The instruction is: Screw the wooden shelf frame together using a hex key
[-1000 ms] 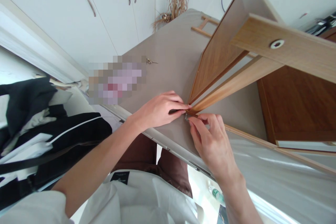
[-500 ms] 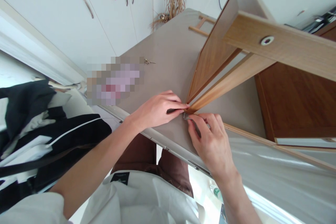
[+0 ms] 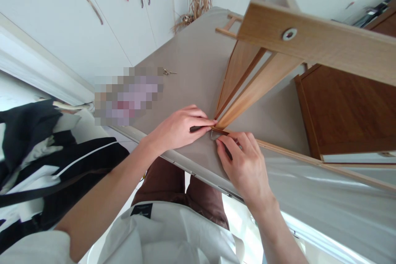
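Note:
A wooden frame [image 3: 262, 86] stands on the table, its slanted boards meeting in a low corner in front of me. My left hand [image 3: 185, 128] pinches that corner between thumb and index finger. Just beside it, my right hand [image 3: 243, 163] has its thumb and fingers closed on a thin, bent metal hex key [image 3: 213, 135]. The key's short end points at the corner; whether it sits in a screw head is hidden. A round metal fitting [image 3: 289, 34] shows in the frame's upper board.
Several loose screws [image 3: 168, 72] lie on the grey-brown table [image 3: 192, 66] beside a blurred-out patch. A small wooden piece [image 3: 229, 27] lies at the back. On the right is a dark brown wooden panel [image 3: 355, 111]. White cabinets [image 3: 108, 20] stand behind on the left.
The view has shifted a little, so the frame's upper board appears further left. Both hands stay at the same corner, the hex key still in the right fingers.

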{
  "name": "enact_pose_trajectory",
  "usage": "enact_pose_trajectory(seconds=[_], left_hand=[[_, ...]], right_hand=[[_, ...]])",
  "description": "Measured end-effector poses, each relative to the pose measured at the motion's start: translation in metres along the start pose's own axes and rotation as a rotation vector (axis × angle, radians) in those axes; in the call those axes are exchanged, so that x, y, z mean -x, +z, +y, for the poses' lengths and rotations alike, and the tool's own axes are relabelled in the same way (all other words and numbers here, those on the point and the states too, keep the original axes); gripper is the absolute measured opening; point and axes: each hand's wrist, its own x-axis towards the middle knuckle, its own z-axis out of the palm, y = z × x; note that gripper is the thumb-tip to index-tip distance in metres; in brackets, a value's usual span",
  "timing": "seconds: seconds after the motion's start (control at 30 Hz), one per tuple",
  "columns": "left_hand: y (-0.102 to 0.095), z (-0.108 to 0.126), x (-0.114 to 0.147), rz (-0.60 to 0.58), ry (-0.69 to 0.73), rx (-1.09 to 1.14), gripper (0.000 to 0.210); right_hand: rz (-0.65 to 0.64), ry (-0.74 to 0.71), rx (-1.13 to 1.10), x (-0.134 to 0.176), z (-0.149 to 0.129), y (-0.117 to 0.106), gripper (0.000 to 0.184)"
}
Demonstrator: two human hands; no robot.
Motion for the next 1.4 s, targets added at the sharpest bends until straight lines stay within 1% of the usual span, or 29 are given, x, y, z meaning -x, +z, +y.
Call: enact_pose_trajectory(seconds=[0.23, 0.43, 0.7, 0.97, 1.13, 1.27, 1.4], left_hand=[[-0.001, 0.002, -0.001, 0.001, -0.004, 0.004, 0.022], [-0.001, 0.001, 0.000, -0.003, -0.004, 0.000, 0.023], [-0.001, 0.000, 0.001, -0.008, 0.005, 0.011, 0.024], [-0.001, 0.000, 0.000, -0.006, 0.007, 0.024, 0.024], [0.001, -0.002, 0.001, 0.007, 0.012, 0.035, 0.025], [0.002, -0.003, 0.002, 0.012, 0.013, 0.036, 0.025], [0.002, -0.003, 0.002, 0.000, 0.016, 0.034, 0.025]], right_hand=[[-0.029, -0.009, -0.011, -0.001, 0.001, 0.002, 0.010], [-0.028, -0.008, -0.043, 0.000, 0.002, 0.001, 0.010], [-0.119, -0.063, -0.002, -0.001, 0.006, -0.006, 0.016], [-0.126, -0.074, -0.045, 0.001, 0.008, -0.007, 0.015], [-0.081, -0.064, -0.073, 0.001, 0.005, -0.007, 0.015], [-0.052, -0.072, -0.055, -0.001, 0.002, -0.008, 0.019], [-0.059, -0.081, -0.025, -0.002, 0.002, -0.008, 0.020]])
